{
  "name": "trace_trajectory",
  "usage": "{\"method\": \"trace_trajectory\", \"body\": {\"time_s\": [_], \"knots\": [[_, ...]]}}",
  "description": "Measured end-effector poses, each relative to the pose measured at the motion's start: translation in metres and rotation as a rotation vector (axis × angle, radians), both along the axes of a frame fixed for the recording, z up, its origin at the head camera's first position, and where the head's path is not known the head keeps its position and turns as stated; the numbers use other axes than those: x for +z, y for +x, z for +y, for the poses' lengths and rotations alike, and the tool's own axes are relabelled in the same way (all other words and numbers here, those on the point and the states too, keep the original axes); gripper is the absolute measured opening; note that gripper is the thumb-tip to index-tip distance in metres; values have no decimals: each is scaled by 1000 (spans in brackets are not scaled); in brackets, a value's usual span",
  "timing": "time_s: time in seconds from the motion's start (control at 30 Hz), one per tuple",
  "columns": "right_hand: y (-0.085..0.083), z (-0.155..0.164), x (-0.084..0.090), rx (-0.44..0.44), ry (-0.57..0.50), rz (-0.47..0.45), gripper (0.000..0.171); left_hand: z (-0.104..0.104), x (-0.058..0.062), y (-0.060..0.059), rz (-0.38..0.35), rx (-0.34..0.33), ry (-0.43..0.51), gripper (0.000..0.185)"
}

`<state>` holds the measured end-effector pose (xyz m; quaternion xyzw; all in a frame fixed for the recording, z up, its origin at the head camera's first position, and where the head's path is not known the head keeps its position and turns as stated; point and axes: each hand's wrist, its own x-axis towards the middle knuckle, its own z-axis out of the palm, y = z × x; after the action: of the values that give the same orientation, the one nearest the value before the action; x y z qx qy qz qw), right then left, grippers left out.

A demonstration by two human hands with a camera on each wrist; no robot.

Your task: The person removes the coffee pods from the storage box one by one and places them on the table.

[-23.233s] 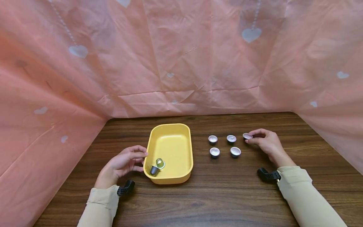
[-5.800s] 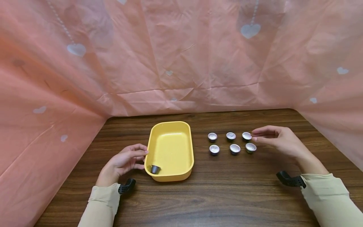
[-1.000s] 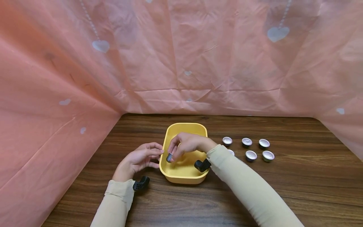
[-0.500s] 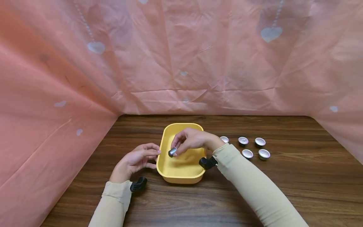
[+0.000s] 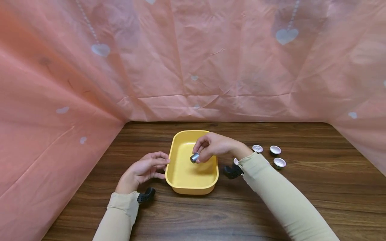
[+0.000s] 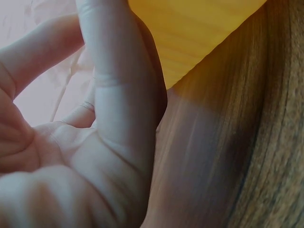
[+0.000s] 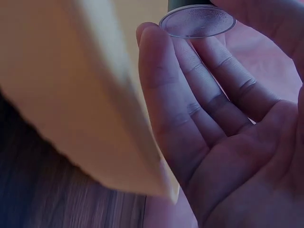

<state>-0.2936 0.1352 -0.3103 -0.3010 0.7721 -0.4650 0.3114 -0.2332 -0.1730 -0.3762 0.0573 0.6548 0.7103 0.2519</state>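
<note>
My right hand (image 5: 220, 144) pinches a dark, shiny coffee capsule (image 5: 194, 157) between thumb and fingers, over the yellow tray (image 5: 192, 191). The capsule is tilted, its foil lid toward the hand; in the right wrist view that silvery lid (image 7: 197, 21) shows at the fingertips, beside the tray's wall (image 7: 109, 118). At the tray's left side, my left hand (image 5: 147, 167) touches the rim with relaxed, spread fingers. The left wrist view has these fingers (image 6: 118, 71) next to the yellow wall.
Right of the tray, foil-topped capsules stand on the wooden table (image 5: 187, 217), among them one at the back (image 5: 275, 150) and one in front of it (image 5: 279, 163). The right forearm covers others; one (image 5: 236, 161) peeks out. A pink curtain (image 5: 211, 67) hangs behind.
The capsule, lying in the tray's near left corner several seconds ago, is now lifted. Over the last second my right hand carried it rightward and slightly back. The left hand stays at the rim.
</note>
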Motion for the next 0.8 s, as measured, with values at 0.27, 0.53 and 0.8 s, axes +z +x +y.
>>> {"method": "trace_trajectory", "body": {"time_s": [0.27,0.53,0.8], "knots": [[0,22,4,-45,5,56,33,-1,-2,-1,1,-13,8,6],[6,53,6,-111,-62,78,41,-1,-1,-1,-3,-18,16,5],[18,100,5,-247,-41,125,43,-1,2,-1,0,-27,10,8]]}}
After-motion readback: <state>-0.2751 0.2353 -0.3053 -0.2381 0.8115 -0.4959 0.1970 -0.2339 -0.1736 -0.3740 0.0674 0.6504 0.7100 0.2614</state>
